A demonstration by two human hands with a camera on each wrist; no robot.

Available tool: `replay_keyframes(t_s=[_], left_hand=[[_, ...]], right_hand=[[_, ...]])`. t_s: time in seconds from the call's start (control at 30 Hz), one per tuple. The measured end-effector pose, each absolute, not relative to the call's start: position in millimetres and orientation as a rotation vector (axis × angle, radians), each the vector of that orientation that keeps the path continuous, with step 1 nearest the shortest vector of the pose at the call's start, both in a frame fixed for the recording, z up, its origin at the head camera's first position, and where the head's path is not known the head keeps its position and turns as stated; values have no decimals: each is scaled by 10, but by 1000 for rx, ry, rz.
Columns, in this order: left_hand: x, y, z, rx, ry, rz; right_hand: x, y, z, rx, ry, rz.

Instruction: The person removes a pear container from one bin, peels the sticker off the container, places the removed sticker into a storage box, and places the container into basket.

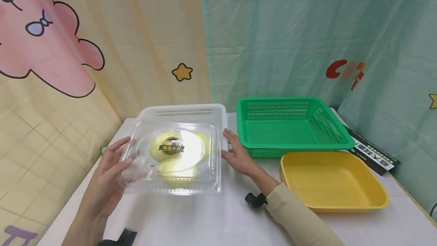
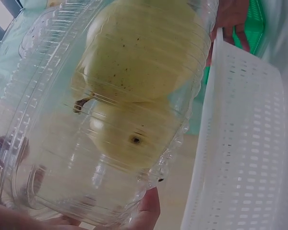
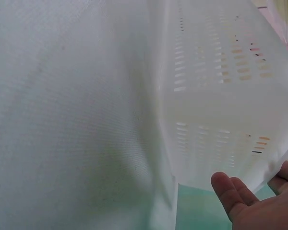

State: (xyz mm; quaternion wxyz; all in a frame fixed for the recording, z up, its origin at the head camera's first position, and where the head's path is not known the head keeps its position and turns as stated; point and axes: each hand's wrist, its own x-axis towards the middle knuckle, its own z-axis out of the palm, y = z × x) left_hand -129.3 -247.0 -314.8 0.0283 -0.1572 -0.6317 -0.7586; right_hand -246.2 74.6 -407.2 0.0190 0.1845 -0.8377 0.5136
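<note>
My left hand (image 1: 107, 179) grips the left end of a clear plastic fruit box (image 1: 140, 179), thumb and fingers on either side of it. Several pale yellow pears (image 2: 139, 48) show through the plastic, one with a brown stem. A black and gold label (image 1: 171, 147) is on the lid. The box is tilted and overlaps a white slotted basket (image 1: 184, 112) in the head view. At that basket's right side is my right hand (image 1: 240, 157), its fingers extended, fingertips right at the wall and rim. The right wrist view shows these fingers (image 3: 225, 189) beside the white wall.
A green slotted basket (image 1: 276, 130) stands to the right of the white one. In front of it is a yellow tray (image 1: 334, 181). A black printed box (image 1: 372, 151) lies along the right table edge. Printed curtains (image 1: 153, 48) hang behind the white-covered table (image 1: 191, 219).
</note>
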Motion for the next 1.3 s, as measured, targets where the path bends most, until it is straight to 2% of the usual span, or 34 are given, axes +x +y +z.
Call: replay_keyframes(t_s=[0.33,0.87,1.3], left_hand=[[-1116,-2425,-3302,-491,-2043,-2335],[-903,-2494,-3789,-574,-1968,-2540],[-829,-2445,-4150,-207,-2176,-2511]], right_hand=[[-2459,749,-4056,600,-2565,1624],[-2466,767,-4061,639,-2591,1605],[-2467,803,-4039,648,-2608,1651]])
